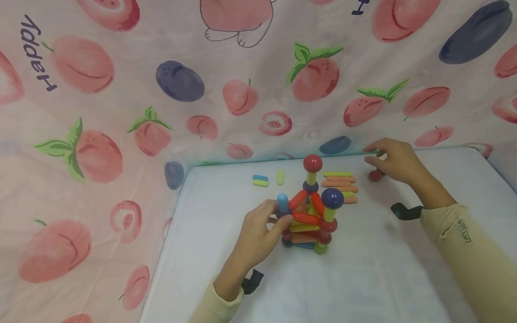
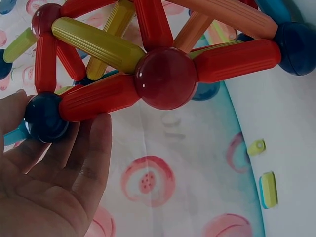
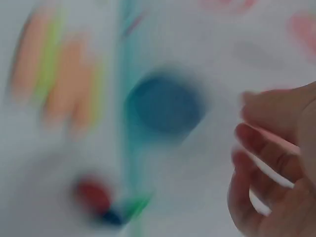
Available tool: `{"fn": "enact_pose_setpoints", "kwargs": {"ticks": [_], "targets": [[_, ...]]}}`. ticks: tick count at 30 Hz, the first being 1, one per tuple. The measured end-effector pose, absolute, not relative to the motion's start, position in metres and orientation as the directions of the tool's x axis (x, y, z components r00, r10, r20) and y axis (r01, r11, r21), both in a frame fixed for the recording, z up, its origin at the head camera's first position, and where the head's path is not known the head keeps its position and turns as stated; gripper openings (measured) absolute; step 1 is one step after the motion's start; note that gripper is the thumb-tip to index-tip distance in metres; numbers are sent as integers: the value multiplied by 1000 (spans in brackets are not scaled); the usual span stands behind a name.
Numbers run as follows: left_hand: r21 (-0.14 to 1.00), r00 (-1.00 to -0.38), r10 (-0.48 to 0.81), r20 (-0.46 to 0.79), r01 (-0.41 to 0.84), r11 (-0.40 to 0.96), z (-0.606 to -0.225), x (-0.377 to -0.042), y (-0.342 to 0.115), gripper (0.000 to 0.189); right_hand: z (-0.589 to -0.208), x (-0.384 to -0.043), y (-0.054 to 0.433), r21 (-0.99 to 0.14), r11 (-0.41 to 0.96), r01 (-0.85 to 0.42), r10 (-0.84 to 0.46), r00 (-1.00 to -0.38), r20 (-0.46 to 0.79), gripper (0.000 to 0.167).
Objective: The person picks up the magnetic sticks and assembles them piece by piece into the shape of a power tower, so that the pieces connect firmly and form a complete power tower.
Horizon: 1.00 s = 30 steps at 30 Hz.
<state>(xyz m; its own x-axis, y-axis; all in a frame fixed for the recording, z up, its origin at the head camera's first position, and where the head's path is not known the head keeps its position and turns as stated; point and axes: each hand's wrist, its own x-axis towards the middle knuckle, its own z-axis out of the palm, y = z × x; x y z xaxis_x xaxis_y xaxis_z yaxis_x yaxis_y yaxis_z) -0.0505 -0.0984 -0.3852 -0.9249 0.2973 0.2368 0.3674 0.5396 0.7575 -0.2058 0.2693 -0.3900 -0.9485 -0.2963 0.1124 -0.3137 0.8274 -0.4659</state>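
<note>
A tower of magnetic rods and balls stands on the table, with red rods around its upper level. My left hand grips the tower's near-left upper corner, thumb and fingers about a dark blue ball with a light blue rod on it. A red ball and a blue ball top two other uprights. At the back right my right hand hovers with fingers apart over a loose red ball. Between its fingers, the right wrist view shows nothing held; that view is blurred.
Behind the tower lies a row of loose orange and yellow-green rods. Several short rods, blue and yellow-green, lie left of it. A fruit-printed cloth hangs behind the white table. Black straps hang at both wrists.
</note>
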Motion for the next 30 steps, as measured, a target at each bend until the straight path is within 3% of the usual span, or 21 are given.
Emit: {"fn": "enact_pose_setpoints", "kwargs": {"ticks": [3,6,14,18,23,30], "targets": [[757,-924,299,238,370,539,-386,-50,-99,37,-424,-222,297,-296,905,-306,-322,-947,-5,39],[759,-922,302,244,375,532,-387,-51,-99,36,-446,-228,313,-219,930,-295,-323,-941,-101,48],[764,-916,310,254,387,517,-387,-51,-99,34,-464,-230,322,-266,939,-220,-265,-953,-146,54],[760,-914,309,262,392,519,-387,-51,-99,33,-459,-227,317,-312,917,-247,-289,-952,-97,48],[758,-913,302,272,397,517,-388,-51,-99,34,-423,-217,287,-425,846,-321,-327,-943,61,47],[768,-917,299,264,388,510,-390,-51,-98,35,-321,-170,212,-661,624,-417,-319,-908,272,43]]}}
